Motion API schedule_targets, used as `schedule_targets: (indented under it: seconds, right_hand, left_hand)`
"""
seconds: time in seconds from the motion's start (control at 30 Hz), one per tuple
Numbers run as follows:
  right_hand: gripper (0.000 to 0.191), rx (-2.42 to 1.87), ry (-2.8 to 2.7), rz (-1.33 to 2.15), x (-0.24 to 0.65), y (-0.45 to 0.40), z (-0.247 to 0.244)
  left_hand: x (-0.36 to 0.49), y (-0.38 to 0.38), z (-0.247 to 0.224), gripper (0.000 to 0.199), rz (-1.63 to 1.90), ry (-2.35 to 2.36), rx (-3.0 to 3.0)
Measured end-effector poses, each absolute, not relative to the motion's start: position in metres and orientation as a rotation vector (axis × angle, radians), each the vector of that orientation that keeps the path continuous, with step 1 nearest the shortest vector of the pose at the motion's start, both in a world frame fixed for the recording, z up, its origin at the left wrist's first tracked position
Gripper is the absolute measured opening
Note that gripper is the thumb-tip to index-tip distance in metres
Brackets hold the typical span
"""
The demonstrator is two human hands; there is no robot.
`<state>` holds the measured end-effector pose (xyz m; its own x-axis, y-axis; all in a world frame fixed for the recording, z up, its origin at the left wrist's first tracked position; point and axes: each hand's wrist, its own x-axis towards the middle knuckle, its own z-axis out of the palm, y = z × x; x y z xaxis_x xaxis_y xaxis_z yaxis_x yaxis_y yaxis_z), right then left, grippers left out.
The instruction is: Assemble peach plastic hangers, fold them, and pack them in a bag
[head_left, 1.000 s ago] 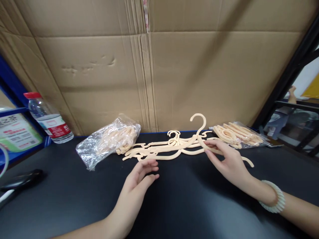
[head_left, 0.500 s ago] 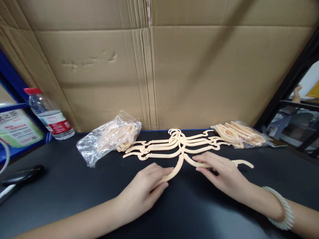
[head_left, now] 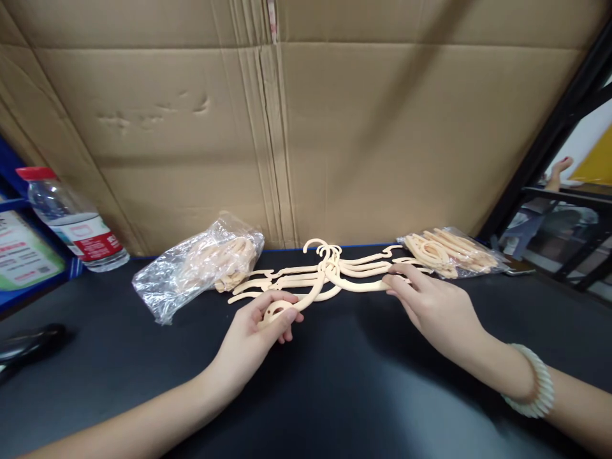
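Observation:
Between my two hands is a cream-coloured plastic clothes hanger (head_left: 313, 294) with curved arms. My left hand (head_left: 261, 325) is closed on its left arm, thumb on top near the notched end. At the other side my right hand (head_left: 425, 296) pinches the right arm, and the fingers cover that arm's end. Right behind it, several matching hangers (head_left: 296, 280) lie stacked on the black table (head_left: 315, 382), their hooks bunched in the middle. The held hanger overlaps the stack, so I cannot tell whether it touches it.
A clear plastic bag (head_left: 201, 268) of cream parts lies left of the stack, another bag (head_left: 452, 252) lies right. A red-capped bottle (head_left: 81, 223) leans at the far left, above a black object (head_left: 31, 344). Cardboard (head_left: 191, 127) stands behind the table.
Both hands have moved the front hanger away from me, up to the stack. Its hook now shows above the others. The view has shifted slightly to the right.

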<state>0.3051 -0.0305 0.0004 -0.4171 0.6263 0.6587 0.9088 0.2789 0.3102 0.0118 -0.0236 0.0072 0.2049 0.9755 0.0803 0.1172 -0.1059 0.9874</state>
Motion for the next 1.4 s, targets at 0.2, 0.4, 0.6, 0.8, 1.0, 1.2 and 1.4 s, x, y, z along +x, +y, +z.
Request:
schedule_targets:
  seconds: [0.2, 0.4, 0.6, 0.8, 1.0, 1.2, 1.4]
  right_hand:
    - [0.033, -1.449, -2.047, -1.020, 0.303, -0.038, 0.005]
    - [0.043, -1.008, -2.174, -0.759, 0.305, -0.034, 0.004]
    - [0.039, -0.982, -2.165, -0.284, 0.301, -0.034, 0.005]
    - [0.044, -1.160, -1.864, 0.478, 0.303, -0.025, 0.004]
    - [0.038, -1.035, -1.792, 0.970, 0.300, -0.027, 0.005]
    - [0.034, -0.841, -1.646, 1.186, 0.302, -0.026, 0.006]
    - [0.028, -0.731, -1.362, 1.384, 0.299, -0.025, 0.005]
  left_hand:
    - [0.011, -0.026, 0.008, 0.029, 1.059, 1.097, 1.467]
    - [0.011, -0.024, 0.006, 0.027, 1.070, 1.070, 1.483]
    - [0.009, -0.025, 0.005, 0.025, 1.052, 1.011, 1.485]
    - [0.009, -0.024, 0.004, 0.024, 1.089, 0.990, 1.425]
    - [0.009, -0.023, 0.002, 0.029, 1.089, 0.986, 1.383]
    - [0.009, -0.022, 0.001, 0.031, 1.131, 1.047, 1.327]
    - [0.011, -0.022, 0.005, 0.032, 1.230, 1.053, 1.240]
